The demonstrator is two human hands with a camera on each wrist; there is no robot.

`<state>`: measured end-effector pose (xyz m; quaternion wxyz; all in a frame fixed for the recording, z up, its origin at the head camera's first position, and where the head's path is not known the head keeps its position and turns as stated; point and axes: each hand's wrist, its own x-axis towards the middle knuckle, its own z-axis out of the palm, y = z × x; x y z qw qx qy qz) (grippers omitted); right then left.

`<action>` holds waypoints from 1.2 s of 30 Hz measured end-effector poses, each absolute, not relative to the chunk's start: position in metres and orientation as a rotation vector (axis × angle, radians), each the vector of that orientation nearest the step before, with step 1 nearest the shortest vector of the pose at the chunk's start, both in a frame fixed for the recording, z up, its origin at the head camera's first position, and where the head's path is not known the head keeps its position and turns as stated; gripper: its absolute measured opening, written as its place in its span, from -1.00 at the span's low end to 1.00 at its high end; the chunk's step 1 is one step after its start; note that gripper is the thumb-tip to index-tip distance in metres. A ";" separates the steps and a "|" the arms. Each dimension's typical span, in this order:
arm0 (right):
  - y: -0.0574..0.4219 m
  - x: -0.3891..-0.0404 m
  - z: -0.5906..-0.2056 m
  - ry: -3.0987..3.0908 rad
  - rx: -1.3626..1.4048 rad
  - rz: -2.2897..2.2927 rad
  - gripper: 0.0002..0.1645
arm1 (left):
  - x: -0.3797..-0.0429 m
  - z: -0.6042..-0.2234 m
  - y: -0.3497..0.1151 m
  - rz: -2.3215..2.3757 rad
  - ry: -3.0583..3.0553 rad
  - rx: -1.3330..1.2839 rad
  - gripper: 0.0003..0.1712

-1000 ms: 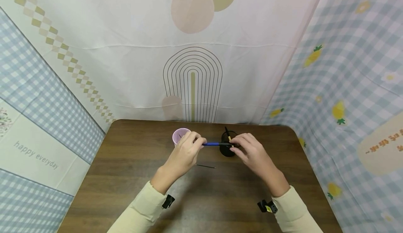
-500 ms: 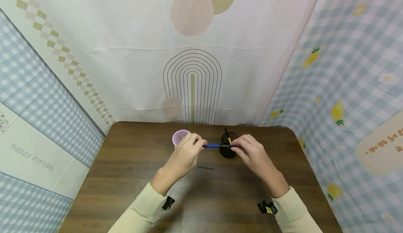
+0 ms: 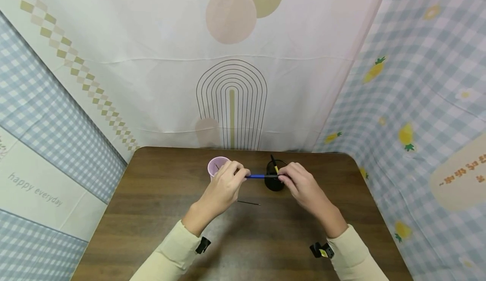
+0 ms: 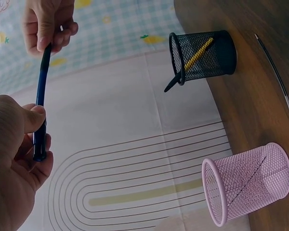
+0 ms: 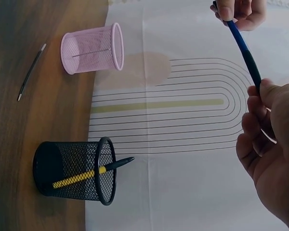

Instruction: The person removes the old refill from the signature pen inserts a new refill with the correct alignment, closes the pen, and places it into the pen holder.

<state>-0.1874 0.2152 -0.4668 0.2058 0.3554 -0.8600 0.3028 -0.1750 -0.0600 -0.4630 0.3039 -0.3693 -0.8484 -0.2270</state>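
Note:
A blue pen with a black grip section is held level between both hands, above the table. My left hand pinches its blue end between thumb and fingers, as the left wrist view also shows. At the black end, the thumb and fingers of my right hand pinch the tip. Behind the pen stands a black mesh pen holder with a yellow and black pen leaning in it. Near my left hand is a pink mesh pen holder with a thin dark refill inside.
Another thin pen refill lies on the brown wooden table, nearer to me than the holders. Behind the table hangs a white patterned cloth, with a blue checked cloth along the right side.
My right fingers have closed in around the black end of the pen. Otherwise both hands and the pen stay nearly in place, and the head view has shifted slightly.

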 end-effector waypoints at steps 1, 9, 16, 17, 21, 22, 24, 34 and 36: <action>0.215 -0.188 -0.467 -2.390 0.992 0.839 -0.97 | -0.175 -0.463 -0.060 -0.603 -2.248 -0.979 -0.88; 0.213 -0.189 -0.470 -2.397 0.962 0.811 -0.84 | -0.175 -0.464 -0.060 -0.600 -2.255 -0.982 -0.91; 0.214 -0.187 -0.465 -2.442 0.951 0.824 -0.89 | -0.176 -0.464 -0.061 -0.619 -2.242 -0.982 -0.88; 0.214 -0.187 -0.464 -2.448 0.949 0.828 -0.86 | -0.176 -0.464 -0.061 -0.622 -2.241 -0.982 -0.88; 0.215 -0.185 -0.462 -2.438 0.960 0.838 -0.69 | -0.176 -0.464 -0.061 -0.633 -2.243 -0.979 -0.89; 0.215 -0.185 -0.461 -2.425 0.970 0.839 -0.65 | -0.176 -0.464 -0.061 -0.634 -2.244 -0.978 -0.89; 0.215 -0.185 -0.460 -2.390 0.993 0.834 -0.61 | -0.176 -0.464 -0.061 -0.637 -2.247 -0.973 -0.88; 0.212 -0.185 -0.458 -2.303 1.017 0.786 -0.69 | -0.177 -0.464 -0.060 -0.646 -2.258 -0.976 -0.89; 0.212 -0.185 -0.458 -2.296 1.019 0.791 -0.70 | -0.177 -0.464 -0.060 -0.647 -2.256 -0.979 -0.89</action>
